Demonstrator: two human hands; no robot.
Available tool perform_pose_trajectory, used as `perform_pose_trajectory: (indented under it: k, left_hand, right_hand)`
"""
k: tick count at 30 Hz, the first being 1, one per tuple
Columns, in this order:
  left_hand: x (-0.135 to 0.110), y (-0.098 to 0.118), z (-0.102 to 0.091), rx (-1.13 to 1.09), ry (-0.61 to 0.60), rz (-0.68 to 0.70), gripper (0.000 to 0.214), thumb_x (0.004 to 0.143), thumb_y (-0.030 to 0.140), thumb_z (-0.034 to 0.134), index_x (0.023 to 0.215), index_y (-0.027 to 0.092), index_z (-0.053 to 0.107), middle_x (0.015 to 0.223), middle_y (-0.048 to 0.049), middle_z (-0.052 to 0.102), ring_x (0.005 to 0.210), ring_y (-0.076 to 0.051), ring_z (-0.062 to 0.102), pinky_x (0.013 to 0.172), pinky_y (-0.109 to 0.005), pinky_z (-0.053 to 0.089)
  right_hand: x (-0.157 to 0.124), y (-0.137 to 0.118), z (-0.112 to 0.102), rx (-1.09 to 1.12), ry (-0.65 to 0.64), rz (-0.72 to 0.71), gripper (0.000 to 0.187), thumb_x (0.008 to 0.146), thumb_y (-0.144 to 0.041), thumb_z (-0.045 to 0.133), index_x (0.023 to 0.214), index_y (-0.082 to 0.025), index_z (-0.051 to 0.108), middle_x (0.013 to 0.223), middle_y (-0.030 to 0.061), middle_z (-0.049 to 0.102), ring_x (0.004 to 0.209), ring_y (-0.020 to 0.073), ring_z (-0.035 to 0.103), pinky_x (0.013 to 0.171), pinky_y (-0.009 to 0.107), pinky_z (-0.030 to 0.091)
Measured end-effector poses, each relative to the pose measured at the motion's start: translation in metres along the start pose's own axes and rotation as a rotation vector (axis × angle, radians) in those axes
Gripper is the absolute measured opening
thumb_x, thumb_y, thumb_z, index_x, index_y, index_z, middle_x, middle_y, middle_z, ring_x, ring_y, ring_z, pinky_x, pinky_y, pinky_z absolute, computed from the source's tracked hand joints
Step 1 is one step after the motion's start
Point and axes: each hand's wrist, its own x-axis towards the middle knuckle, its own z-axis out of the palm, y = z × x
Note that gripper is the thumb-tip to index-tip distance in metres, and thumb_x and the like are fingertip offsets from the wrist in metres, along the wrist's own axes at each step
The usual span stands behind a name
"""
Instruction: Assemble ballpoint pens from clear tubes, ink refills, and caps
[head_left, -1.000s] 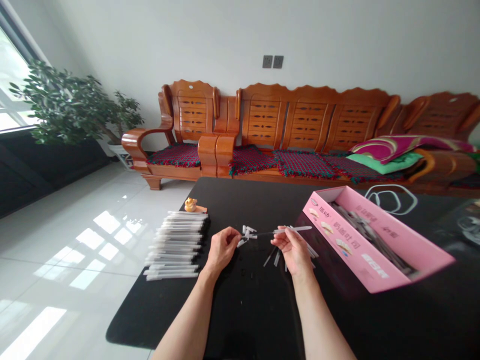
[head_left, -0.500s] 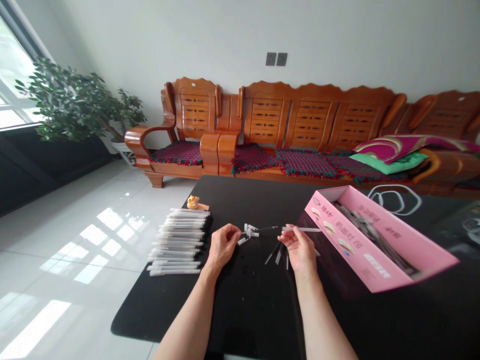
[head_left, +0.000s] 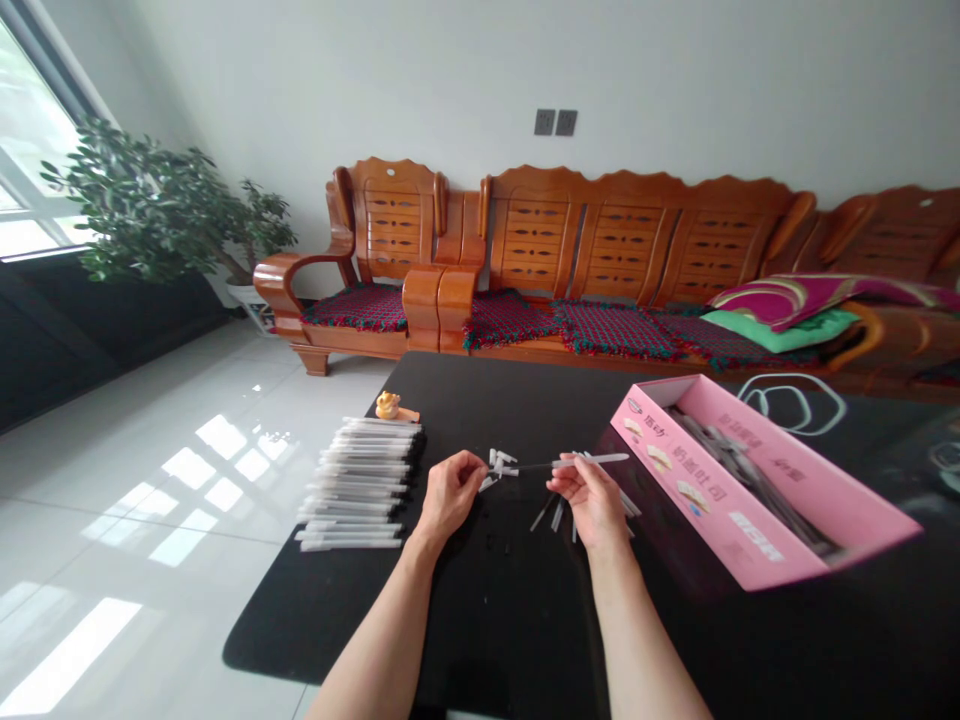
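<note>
My right hand (head_left: 589, 495) is closed on a translucent white pen barrel (head_left: 596, 460) held level above the black table (head_left: 510, 610). A thin dark refill (head_left: 529, 466) sticks out of the barrel toward my left hand (head_left: 450, 490). The fingers of my left hand are pinched at the refill's end, over a small heap of white pen caps (head_left: 501, 465). Several loose pen parts (head_left: 551, 512) lie under my right hand.
A neat row of finished white pens (head_left: 360, 485) lies at the table's left edge beside a small orange figure (head_left: 390, 406). An open pink box (head_left: 757, 490) holding dark refills sits on the right. A wooden sofa (head_left: 600, 260) and a potted plant (head_left: 150, 215) stand beyond.
My hands drew a little apart half a second ago, baring more of the refill, and have come back closer together. The view has shifted slightly.
</note>
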Motion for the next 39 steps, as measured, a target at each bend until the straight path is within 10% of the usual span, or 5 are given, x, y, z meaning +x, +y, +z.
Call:
perform_pose_trajectory:
  k: [6,12,18,25,39]
  left_hand:
    - [-0.003,0.006,0.008,-0.09,-0.138,0.058,0.026,0.086,0.037,0.059,0.095,0.016,0.072,0.073,-0.0024,0.066,0.062,-0.012,0.057,0.058,-0.021,0.041]
    - [0.005,-0.001,-0.018,0.045,0.097,-0.026,0.027,0.087,0.038,0.056,0.089,0.016,0.073,0.067,-0.002,0.066,0.058,-0.013,0.055,0.056,-0.022,0.04]
    - [-0.002,-0.005,-0.016,0.094,-0.358,0.036,0.013,0.07,0.029,0.072,0.075,0.018,0.074,0.061,0.0005,0.064,0.055,-0.013,0.056,0.052,-0.021,0.038]
    - [-0.004,-0.002,-0.009,0.116,-0.357,0.09,0.003,0.067,0.02,0.073,0.07,0.018,0.072,0.07,-0.0017,0.065,0.06,-0.013,0.058,0.057,-0.022,0.042]
    - [-0.001,0.006,0.017,-0.757,-0.244,-0.326,0.038,0.07,0.038,0.08,0.088,0.009,0.063,0.073,-0.0066,0.07,0.059,-0.013,0.065,0.055,-0.022,0.053]
  right_hand:
    - [-0.009,0.002,0.012,-0.052,-0.107,0.086,0.016,0.073,-0.026,0.077,0.084,-0.014,0.072,0.062,0.0068,0.074,0.049,0.02,0.069,0.048,0.03,0.06]
    - [-0.004,-0.007,0.002,0.243,-0.007,-0.025,0.009,0.074,-0.021,0.072,0.082,-0.02,0.073,0.066,0.0004,0.075,0.056,0.0144,0.07,0.061,0.028,0.061]
    - [-0.005,-0.009,0.004,0.225,-0.02,0.007,0.009,0.074,-0.02,0.071,0.082,-0.021,0.074,0.067,0.0005,0.075,0.059,0.0145,0.07,0.062,0.029,0.061]
    - [-0.008,-0.005,0.009,0.14,-0.094,0.018,0.014,0.071,-0.02,0.077,0.085,-0.018,0.074,0.069,0.0024,0.076,0.06,0.0167,0.071,0.062,0.03,0.062]
    - [-0.019,0.002,0.027,-0.058,-0.261,0.113,0.018,0.077,-0.028,0.075,0.09,-0.015,0.073,0.072,0.007,0.077,0.061,0.0194,0.073,0.061,0.03,0.062]
